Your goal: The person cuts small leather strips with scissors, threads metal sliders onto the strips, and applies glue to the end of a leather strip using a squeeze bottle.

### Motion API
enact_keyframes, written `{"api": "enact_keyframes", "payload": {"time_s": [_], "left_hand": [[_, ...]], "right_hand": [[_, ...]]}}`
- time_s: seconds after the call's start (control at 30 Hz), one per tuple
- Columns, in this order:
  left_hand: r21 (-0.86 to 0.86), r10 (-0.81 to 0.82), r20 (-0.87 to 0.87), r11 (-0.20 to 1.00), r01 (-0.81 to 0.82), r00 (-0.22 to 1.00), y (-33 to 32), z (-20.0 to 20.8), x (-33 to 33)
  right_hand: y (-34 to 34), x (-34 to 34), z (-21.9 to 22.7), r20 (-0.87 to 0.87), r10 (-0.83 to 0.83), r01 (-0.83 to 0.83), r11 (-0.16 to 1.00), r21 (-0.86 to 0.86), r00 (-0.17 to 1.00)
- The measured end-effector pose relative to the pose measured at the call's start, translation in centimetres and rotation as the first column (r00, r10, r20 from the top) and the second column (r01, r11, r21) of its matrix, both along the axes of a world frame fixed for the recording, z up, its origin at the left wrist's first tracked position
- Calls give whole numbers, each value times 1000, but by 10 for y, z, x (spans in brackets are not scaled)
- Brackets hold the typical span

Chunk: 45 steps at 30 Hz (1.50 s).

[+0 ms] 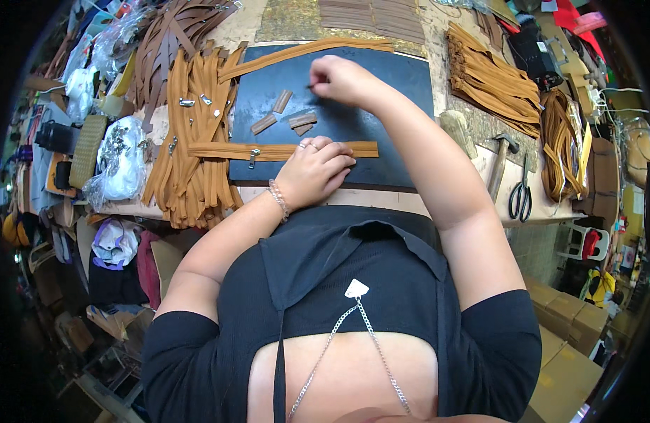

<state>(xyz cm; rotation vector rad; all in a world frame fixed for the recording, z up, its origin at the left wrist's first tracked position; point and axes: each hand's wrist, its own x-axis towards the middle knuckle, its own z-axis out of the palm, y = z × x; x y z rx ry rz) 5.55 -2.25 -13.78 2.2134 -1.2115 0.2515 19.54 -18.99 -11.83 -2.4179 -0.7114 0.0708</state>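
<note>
A long tan zipper [268,151] lies across the near part of a dark board [402,92], with a metal slider [254,158] on it. My left hand [316,169] rests palm down over the zipper right of the slider, its fingers laid across the tape. Above the far half of the board, my right hand [345,81] is closed in a pinch; a small dark bit shows at its fingertips, too small to name. Short brown strips [283,101] lie between my hands. Another tan zipper [307,51] runs along the board's far edge.
Tan zippers [194,127] with loose metal sliders are piled left of the board. A zipper bundle [491,81] lies at the far right. Nearer are a hammer [501,162], black-handled scissors [521,201] and a coiled zipper bundle [563,151]. A plastic bag [124,158] sits far left.
</note>
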Motion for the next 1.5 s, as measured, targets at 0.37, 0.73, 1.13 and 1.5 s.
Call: {"api": "enact_keyframes", "payload": {"time_s": [0.37,0.73,1.13,1.5], "left_hand": [[-174,70,-98,981,-87,993,-9,8,3],[-372,-304,-920,876,-307,249,-36,13,-6],[-3,16,40,1000,-16,999,-29,-6,-2],[-109,-19,-43,994,14,999,-25,-12,2]], "right_hand": [[-79,-101,33,-646,-7,504,632,589,763],[-67,-191,19,-630,-61,576,483,660,774],[-83,-169,1,-339,-408,507,812,289,847],[-72,-155,-6,-277,-478,520,847,106,834]]}}
